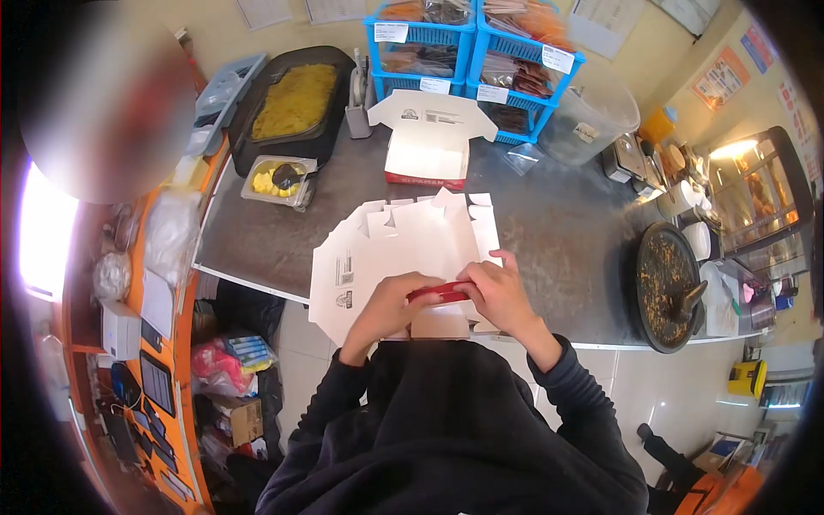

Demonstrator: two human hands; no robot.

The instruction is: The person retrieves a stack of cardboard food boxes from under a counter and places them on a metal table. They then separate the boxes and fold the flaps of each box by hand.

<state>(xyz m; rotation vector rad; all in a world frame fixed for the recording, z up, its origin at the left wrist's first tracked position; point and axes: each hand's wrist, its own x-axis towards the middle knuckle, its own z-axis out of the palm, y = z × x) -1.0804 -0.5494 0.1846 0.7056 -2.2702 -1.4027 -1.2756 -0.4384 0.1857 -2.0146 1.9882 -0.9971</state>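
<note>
A partly folded cardboard food box (pixel 416 245), white inside and red outside, lies across the front edge of the dark table. My left hand (pixel 391 306) grips its near red panel from the left, fingers bent over the edge. From the right, my right hand (pixel 500 294) pinches the same panel, thumb and fingers closed on it. The long lid flap with small print spreads to the left, and the far side flaps stand partly up. Behind it sits another box (pixel 427 157), folded into shape with its lid open and a red front wall.
Blue stacked baskets (pixel 470 53) with bagged goods stand at the back. At left are a black tray of yellow food (pixel 293 101) and a clear container (pixel 276 182). A stone mortar (pixel 657 283) with pestle and a clear tub (pixel 590 120) are at right.
</note>
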